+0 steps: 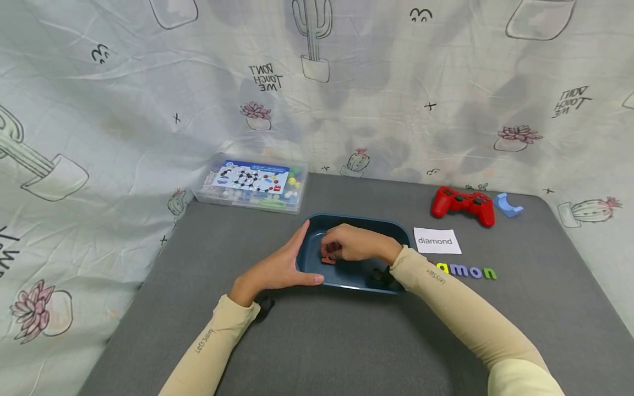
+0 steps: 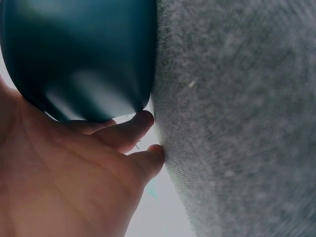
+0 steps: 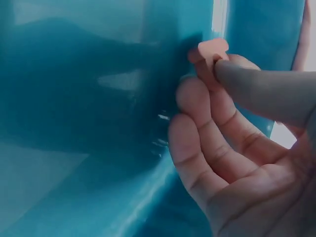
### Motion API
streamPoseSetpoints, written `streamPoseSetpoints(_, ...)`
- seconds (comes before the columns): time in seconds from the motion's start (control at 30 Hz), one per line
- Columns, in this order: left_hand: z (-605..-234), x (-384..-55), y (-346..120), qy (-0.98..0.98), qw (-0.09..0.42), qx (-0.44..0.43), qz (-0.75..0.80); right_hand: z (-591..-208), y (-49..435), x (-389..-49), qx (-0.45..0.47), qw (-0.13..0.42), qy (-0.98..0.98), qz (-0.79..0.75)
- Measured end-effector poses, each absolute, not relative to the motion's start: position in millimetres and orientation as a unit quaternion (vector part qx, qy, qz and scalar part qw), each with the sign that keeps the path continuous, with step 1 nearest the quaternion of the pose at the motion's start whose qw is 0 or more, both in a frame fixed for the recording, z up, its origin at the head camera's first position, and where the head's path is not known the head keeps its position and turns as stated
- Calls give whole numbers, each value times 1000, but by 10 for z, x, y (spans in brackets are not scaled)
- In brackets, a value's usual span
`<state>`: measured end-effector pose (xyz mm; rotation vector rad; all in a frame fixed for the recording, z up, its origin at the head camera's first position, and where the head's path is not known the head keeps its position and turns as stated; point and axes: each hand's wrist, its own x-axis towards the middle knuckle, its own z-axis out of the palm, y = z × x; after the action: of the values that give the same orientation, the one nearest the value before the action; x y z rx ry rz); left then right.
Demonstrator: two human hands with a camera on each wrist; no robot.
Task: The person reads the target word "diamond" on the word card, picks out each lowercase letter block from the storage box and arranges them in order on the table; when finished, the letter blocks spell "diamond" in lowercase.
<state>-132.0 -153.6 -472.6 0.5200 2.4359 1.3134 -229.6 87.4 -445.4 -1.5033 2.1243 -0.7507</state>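
Observation:
A dark blue rectangular tray rests on the grey table. Its left end is clasped by my left hand, thumb along the front rim and fingers against the left side. In the left wrist view, the fingers lie against the tray's outer wall. Inside the tray, my right hand pinches a small orange-red letter piece between thumb and fingers, low over the tray floor. The hand hides part of the piece, and the right forearm covers the tray's front right corner.
Right of the tray lies a card reading "diamond". Below it is a row of coloured letters, partly behind the right sleeve. Farther back are a red game controller, a light blue curved piece and a clear plastic case.

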Motion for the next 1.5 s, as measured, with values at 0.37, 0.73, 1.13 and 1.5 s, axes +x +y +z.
streamPoseSetpoints(0.37, -4756, -1318, -1517, 859, 160, 174, 454, -4213, 1122, -2288, -457, 236, 767, -383)
streamPoseSetpoints(0.73, -4769, -1324, -1514, 859, 166, 174, 453, -4044, 1386, -2200, -358, 262, 715, -540)
streamPoseSetpoints(1.13, -4725, -1318, -1502, 860, 164, 169, 452, -4051, 1662, -2099, -282, 271, 613, -686)
streamPoseSetpoints(1.5, -4708, -1321, -1499, 861, 162, 170, 452, -4063, 1953, -2003, -266, 206, 573, -747)
